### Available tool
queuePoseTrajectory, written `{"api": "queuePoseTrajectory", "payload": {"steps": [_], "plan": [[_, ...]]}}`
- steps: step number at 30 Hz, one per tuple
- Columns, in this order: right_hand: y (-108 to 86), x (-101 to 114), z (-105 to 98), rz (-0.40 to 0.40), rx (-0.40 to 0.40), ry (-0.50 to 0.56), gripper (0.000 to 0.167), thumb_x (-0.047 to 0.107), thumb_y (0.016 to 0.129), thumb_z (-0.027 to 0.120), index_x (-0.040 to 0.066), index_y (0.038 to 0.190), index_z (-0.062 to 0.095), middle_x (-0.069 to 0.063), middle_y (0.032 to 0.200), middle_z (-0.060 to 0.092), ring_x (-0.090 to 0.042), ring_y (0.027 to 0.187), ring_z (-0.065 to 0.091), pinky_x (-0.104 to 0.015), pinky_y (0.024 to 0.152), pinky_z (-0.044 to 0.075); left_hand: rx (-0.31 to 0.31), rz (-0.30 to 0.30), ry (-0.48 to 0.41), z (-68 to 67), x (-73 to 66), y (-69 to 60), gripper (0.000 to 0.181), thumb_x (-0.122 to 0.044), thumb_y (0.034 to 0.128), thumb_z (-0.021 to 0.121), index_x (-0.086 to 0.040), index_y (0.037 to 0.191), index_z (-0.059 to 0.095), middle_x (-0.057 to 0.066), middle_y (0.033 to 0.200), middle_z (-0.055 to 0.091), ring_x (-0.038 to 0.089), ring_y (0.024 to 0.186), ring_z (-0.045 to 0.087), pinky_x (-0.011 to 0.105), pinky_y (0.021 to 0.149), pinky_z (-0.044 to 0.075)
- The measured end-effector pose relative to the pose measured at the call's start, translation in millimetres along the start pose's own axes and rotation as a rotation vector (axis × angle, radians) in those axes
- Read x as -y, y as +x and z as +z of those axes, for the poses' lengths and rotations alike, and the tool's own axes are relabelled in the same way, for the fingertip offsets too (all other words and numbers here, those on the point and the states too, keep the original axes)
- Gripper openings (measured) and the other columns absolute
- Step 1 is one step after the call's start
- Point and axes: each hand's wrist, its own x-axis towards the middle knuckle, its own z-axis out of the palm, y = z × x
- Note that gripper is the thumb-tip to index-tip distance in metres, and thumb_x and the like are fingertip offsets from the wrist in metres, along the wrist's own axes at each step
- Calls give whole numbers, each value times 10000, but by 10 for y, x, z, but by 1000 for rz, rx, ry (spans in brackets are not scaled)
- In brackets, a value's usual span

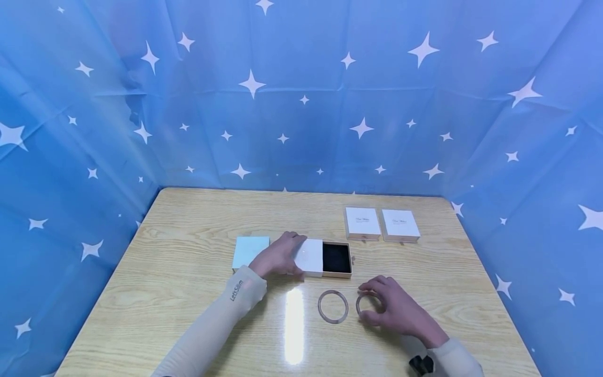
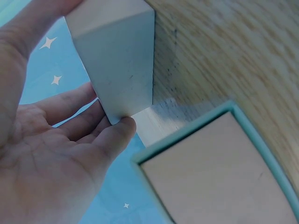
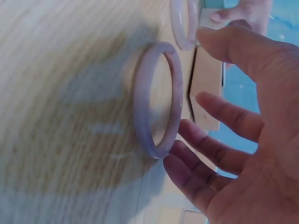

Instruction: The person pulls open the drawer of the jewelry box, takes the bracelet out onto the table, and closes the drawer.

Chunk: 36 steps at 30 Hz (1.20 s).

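My left hand (image 1: 281, 255) grips a white slide-out box (image 1: 311, 256), thumb and fingers on opposite sides of its sleeve (image 2: 117, 70). Out of the sleeve's right end stands a drawer (image 1: 336, 258) with a black lining. Over a pale, translucent bangle (image 3: 142, 93) on the table, my right hand (image 1: 393, 309) spreads its thumb and fingers. In the right wrist view the thumb is apart from the ring, while the lower fingertips are close to its rim; whether they touch I cannot tell. A second similar bangle (image 1: 333, 321) lies flat just to the left.
A light-blue box (image 1: 247, 248) stands left of the white one, partly behind my left hand. Two closed white boxes (image 1: 363, 221) (image 1: 400, 225) with printed lids sit side by side at the back right of the wooden table (image 1: 188, 230). A blue starred curtain (image 1: 301, 120) surrounds the table.
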Motion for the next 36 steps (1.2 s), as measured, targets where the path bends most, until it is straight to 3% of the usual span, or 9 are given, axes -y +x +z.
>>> {"api": "queuePoseTrajectory", "payload": {"steps": [9, 16, 26, 32, 36], "plan": [[202, -115, -148, 140, -34, 301, 463, 315, 962, 725, 51, 1329, 627, -67, 1172, 716, -222, 1033, 673, -392, 895, 588, 3, -13, 1, 2, 11, -1, 1071, -337, 670, 971, -122, 1563, 421, 151, 1576, 428, 313, 1413, 457, 482, 1159, 448], [421, -149, -183, 188, -67, 358, 465, 272, 982, 700, 8, 1352, 602, -64, 1119, 722, -177, 977, 681, -250, 842, 572, 1, -6, 1, 1, 11, -14, 1066, -342, 672, 969, -116, 1559, 424, 158, 1576, 424, 317, 1405, 460, 491, 1148, 458], [716, -233, -158, 339, 27, 597, 414, 198, 1027, 595, -41, 1364, 572, -187, 1179, 731, -238, 954, 722, -331, 795, 625, 2, -8, 7, -3, -1, -3, 1066, -334, 665, 973, -119, 1557, 429, 148, 1569, 434, 304, 1392, 467, 477, 1142, 462], [878, -271, -125, 438, 56, 689, 379, 193, 1027, 588, -50, 1318, 607, -180, 1096, 755, -231, 924, 743, -335, 807, 630, 3, -6, -2, 0, -3, 4, 1070, -335, 657, 977, -108, 1551, 435, 161, 1569, 433, 318, 1403, 461, 486, 1150, 455], [949, -283, -97, 463, 80, 748, 339, 154, 1029, 582, -73, 1275, 630, -187, 1034, 754, -230, 880, 744, -344, 794, 641, -1, -6, -4, 5, -2, 13, 1070, -334, 648, 982, -103, 1545, 445, 158, 1557, 449, 313, 1385, 474, 481, 1140, 463]]}}
